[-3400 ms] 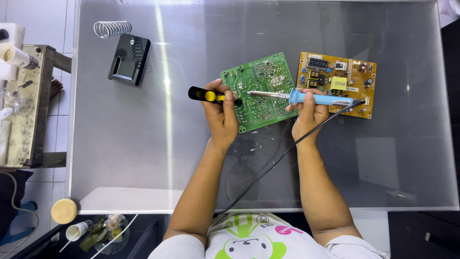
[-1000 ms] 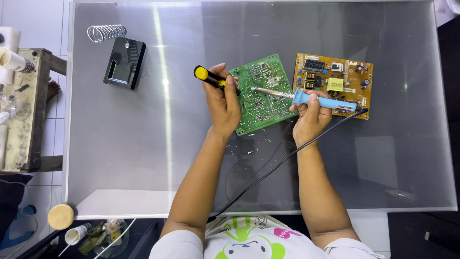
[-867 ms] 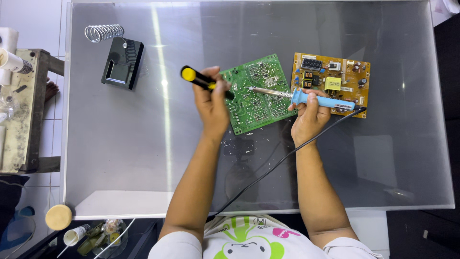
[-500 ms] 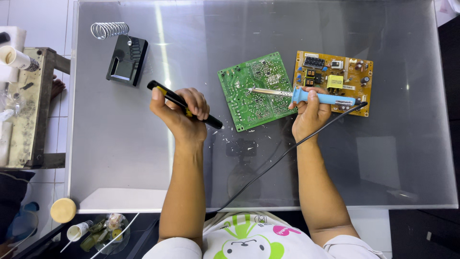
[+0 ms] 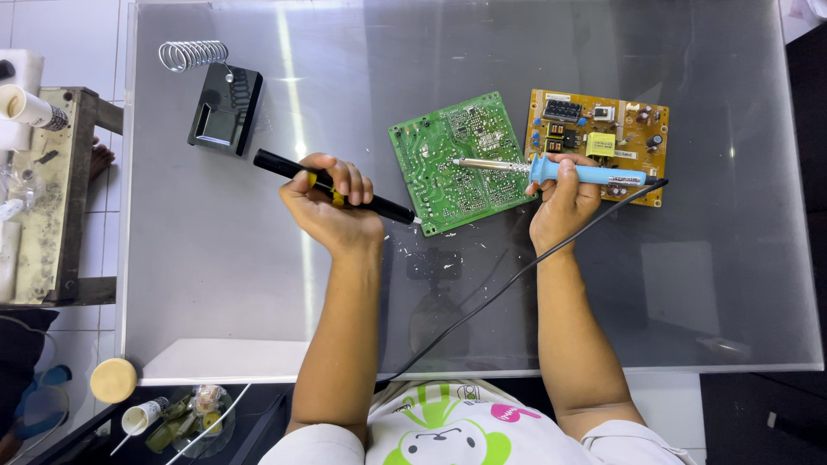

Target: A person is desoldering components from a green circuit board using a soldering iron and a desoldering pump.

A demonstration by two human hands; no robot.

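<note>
Glass forms the table top point(image 5: 215, 284), with both forearms reaching over its near edge. The left hand point(image 5: 332, 207) is curled shut around a black-and-yellow desoldering pump point(image 5: 332, 186), fingers wrapped over the barrel, its tip just beside the near corner of the green circuit board point(image 5: 461, 164). The right hand point(image 5: 564, 196) pinches a blue-handled soldering iron point(image 5: 551, 170) between closed fingers, the metal tip resting on the green board, its black cord point(image 5: 508, 280) trailing back toward the body. Beyond the right hand lies a yellow-brown circuit board point(image 5: 599, 138). Farther left stands a black iron stand point(image 5: 226, 116) with a coiled spring holder point(image 5: 191, 55).
</note>
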